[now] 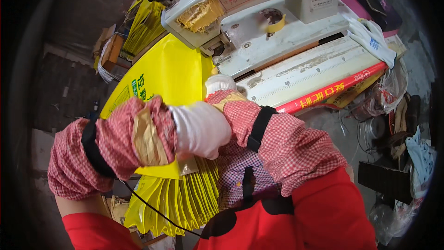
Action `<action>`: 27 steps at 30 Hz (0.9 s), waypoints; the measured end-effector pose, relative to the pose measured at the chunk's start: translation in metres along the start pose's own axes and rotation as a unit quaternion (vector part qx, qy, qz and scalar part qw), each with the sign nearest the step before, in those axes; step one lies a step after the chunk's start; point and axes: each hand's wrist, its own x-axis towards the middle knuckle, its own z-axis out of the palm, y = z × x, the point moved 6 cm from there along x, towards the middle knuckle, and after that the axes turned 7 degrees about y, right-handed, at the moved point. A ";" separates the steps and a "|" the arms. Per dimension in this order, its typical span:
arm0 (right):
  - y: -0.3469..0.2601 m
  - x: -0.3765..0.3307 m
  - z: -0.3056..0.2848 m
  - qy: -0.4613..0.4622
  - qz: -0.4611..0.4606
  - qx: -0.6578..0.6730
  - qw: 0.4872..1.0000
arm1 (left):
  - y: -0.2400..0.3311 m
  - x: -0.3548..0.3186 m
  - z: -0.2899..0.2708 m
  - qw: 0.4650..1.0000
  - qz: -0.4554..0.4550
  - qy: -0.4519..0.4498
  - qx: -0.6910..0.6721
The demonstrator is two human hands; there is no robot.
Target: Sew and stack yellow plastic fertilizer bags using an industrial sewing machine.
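From where I watch, the left hand (200, 128), in a white glove, lies over a large yellow bag (178, 62); its fingers are turned from me, so I cannot tell whether they grip. The right hand (220, 84), also gloved, is farther forward at the bag's right edge, just beside the machine's head; its fingers are mostly hidden, and I cannot tell its grip either. The bag spreads flat to the left of the white machine (300, 9), its far end close to the head. Below the left hand I see a fanned stack of yellow bags (185, 199). To the right runs a ruled white table (296, 74), with a spare white glove (373, 41) on its far end. A tape roll (277, 24) sits on the machine bed.
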 end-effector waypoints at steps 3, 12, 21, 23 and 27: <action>-0.015 0.000 -0.001 -0.027 -0.066 -0.008 0.997 | -0.012 -0.018 -0.006 0.983 -0.096 -0.137 0.075; -0.086 0.094 0.088 -0.227 -0.504 0.125 0.824 | -0.031 -0.096 -0.012 0.896 -0.198 -0.230 0.324; -0.097 0.175 0.170 -0.281 -0.816 0.391 0.320 | 0.004 -0.024 0.009 0.969 -0.218 -0.114 0.025; -0.133 0.140 0.154 -0.318 -0.811 0.429 0.237 | 0.004 -0.043 0.015 0.968 -0.195 -0.158 0.030; -0.088 0.119 0.115 -0.329 -0.780 0.508 0.161 | 0.041 -0.051 0.008 0.974 0.061 -0.145 0.161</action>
